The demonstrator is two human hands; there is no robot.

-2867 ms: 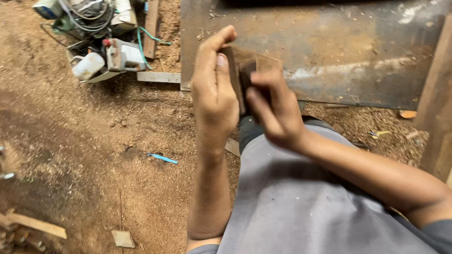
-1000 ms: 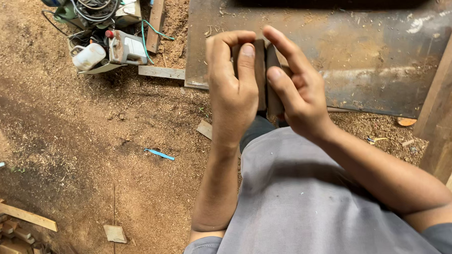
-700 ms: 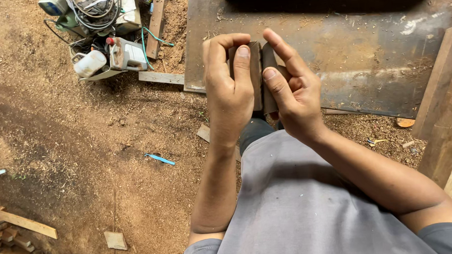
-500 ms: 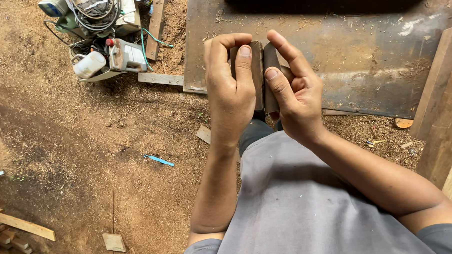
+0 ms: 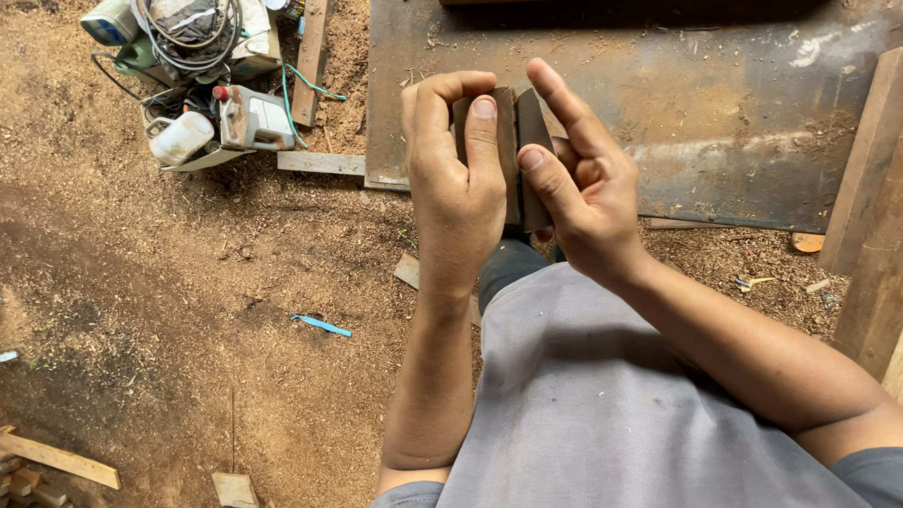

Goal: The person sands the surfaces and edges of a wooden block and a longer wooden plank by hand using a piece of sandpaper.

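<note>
Wood blocks (image 5: 516,152), two dark flat pieces, were held upright face to face between our hands; left hand (image 5: 456,189) gripped one, right hand (image 5: 581,189) pinched the other, not yet flush.

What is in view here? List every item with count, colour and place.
dark blocks: two, dark brown, pressed together between both hands
metal sheet: one, rusty brown, on the ground ahead
wooden beam: brown, right edge
power tool with cables: a pile, white and green, top left
blue strip: one, on the sawdust
wood offcuts: several, pale, bottom left
left hand: fingers curled around the left block
right hand: fingers steadying the right block
</note>
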